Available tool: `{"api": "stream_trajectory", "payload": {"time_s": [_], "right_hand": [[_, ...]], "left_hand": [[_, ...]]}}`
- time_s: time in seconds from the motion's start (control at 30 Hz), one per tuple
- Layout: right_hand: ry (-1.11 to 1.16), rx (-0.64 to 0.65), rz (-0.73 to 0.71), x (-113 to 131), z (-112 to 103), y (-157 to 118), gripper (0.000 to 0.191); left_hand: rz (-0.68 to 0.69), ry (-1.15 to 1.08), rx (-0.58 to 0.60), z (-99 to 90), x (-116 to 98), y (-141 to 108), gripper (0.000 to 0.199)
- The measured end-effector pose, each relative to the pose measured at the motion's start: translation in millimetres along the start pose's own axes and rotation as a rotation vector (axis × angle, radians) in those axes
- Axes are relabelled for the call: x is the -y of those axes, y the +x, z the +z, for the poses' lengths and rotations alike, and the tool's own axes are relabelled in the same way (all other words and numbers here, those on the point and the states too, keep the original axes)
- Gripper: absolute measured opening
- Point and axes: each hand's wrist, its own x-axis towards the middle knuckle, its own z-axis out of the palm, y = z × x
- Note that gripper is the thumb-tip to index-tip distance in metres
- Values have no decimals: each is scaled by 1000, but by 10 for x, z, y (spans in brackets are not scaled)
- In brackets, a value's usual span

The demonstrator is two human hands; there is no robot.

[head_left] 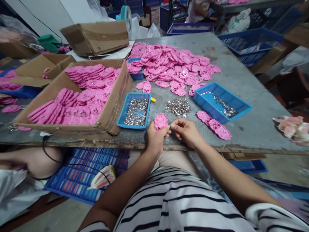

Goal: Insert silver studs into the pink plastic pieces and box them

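Near the table's front edge, my left hand [155,137] grips a pink plastic piece [161,121] with a moulded, scalloped outline. My right hand [184,130] is closed in a pinch close to that piece's lower right side, at a tiny shiny metal part [169,127] whose kind I cannot make out. Just beyond the hands lies a loose heap of small metal parts [178,107]. To the left stands a blue tray [119,120] of similar parts; to the right is a tilted blue tray [210,111] with fewer. Several pink pieces [218,128] lie beside my right hand.
A large pile of pink pieces [173,61] covers the table's back middle. An open cardboard box [72,130] holds stacked pink pieces at left. A yellow object [153,100] lies by the left tray. Another person's leg [38,159] shows at lower left, beside a blue crate [72,180].
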Motion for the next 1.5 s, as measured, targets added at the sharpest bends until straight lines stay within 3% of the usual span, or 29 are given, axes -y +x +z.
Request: {"api": "stream_trajectory", "payload": {"time_s": [0.13, 0.33, 0.53, 0.7, 0.97, 1.5], "right_hand": [[-18, -55, -19, 8, 14, 5, 38], [-93, -73, -139, 32, -33, 18, 31], [-208, -86, -227, 43, 0, -23, 19], [-266, -60, -253, 84, -2, -41, 20], [-268, -41, -227, 103, 3, -48, 21], [-385, -5, -325, 147, 21, -34, 17]], "left_hand": [[23, -50, 35, -6, -18, -25, 34], [-82, -328, 288, -106, -118, -14, 41], [-92, -370, 413, -239, -141, -39, 52], [-59, -332, 432, -331, -121, -42, 68], [-26, -355, 464, -360, -135, -18, 62], [56, -298, 496, -327, -138, -40, 61]]}}
